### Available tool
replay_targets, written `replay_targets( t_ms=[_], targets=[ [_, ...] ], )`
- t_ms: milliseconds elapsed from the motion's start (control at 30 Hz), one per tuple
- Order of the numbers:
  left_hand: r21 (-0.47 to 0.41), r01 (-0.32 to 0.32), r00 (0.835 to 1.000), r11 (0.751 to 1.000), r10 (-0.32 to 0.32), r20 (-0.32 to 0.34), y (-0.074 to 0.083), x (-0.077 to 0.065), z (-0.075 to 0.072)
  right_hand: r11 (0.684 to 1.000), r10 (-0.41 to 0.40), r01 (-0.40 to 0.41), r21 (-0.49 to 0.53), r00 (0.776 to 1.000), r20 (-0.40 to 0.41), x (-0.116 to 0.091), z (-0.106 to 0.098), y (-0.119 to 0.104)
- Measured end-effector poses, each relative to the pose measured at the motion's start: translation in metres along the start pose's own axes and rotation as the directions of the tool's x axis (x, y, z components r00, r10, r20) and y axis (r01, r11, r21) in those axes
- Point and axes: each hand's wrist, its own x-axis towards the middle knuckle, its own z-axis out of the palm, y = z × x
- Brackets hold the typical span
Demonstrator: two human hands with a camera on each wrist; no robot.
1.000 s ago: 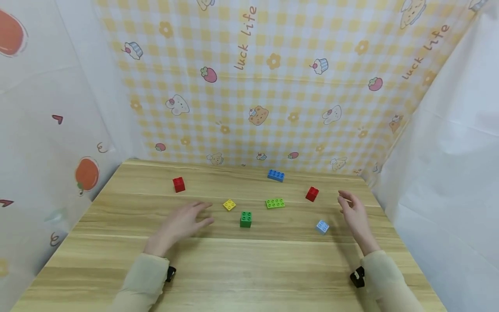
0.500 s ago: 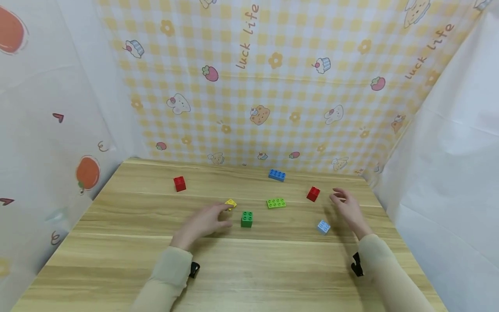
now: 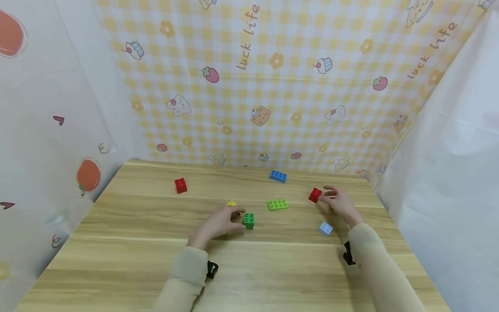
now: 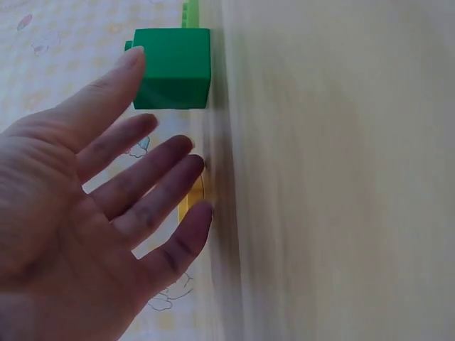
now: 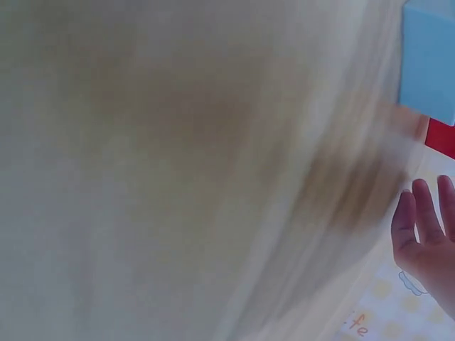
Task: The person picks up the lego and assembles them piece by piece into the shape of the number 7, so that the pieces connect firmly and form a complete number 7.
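Observation:
My left hand (image 3: 219, 223) reaches beside the green building brick (image 3: 248, 221), its thumb and fingers parted at the brick's left side. In the left wrist view the fingers (image 4: 160, 174) are extended, and the thumb tip overlaps the green brick (image 4: 174, 67). Behind that hand, a yellow flat brick (image 3: 231, 203) is partly hidden. On the right side of the table, my right hand (image 3: 341, 206) has its fingertips right at a red brick (image 3: 315, 195). The right wrist view shows loosely straight fingers (image 5: 426, 213) below the light blue brick (image 5: 429, 64) and part of the red brick (image 5: 442, 137).
A second red brick (image 3: 181, 186) stands at the back left of the wooden table (image 3: 273, 273). Farther back are a blue brick (image 3: 278, 176) and a lime green flat brick (image 3: 278, 204). A checked cloth (image 3: 234, 95) hangs behind the table.
My left hand has moved rightward, past the yellow brick's front, to the green brick. My right hand has moved left to the red brick. The bricks stay where they were.

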Motion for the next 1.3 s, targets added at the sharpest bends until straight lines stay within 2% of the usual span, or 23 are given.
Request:
replay_targets(
  t_ms=[300,433,633,833,1033,1300],
  targets=[
    [-0.103,0.043,0.999,0.994,-0.046,-0.029,0.004,0.006,0.006,0.999,0.021,-0.019,-0.029,0.998,0.051,0.015,0.005,-0.006],
    [-0.135,0.053,0.997,0.989,-0.059,-0.045,0.003,0.006,0.007,0.999,0.031,-0.030,-0.030,0.999,0.043,0.018,0.006,-0.009],
    [-0.133,0.037,0.997,0.990,-0.046,-0.067,0.001,0.007,0.011,0.998,0.049,-0.049,-0.039,0.999,0.017,0.018,0.008,-0.011],
    [-0.126,0.024,0.997,0.992,-0.033,-0.075,0.000,0.006,0.016,0.997,0.073,-0.073,0.016,0.997,0.001,0.016,0.012,-0.015],
    [-0.127,0.026,0.997,0.992,-0.036,-0.075,-0.001,0.006,0.018,0.999,0.031,-0.031,0.009,0.999,-0.012,0.009,0.016,-0.026],
    [-0.114,0.007,0.995,0.993,-0.018,-0.094,-0.002,0.007,0.017,0.997,-0.062,0.064,0.032,0.996,-0.058,-0.004,0.024,-0.061]
  ],
)
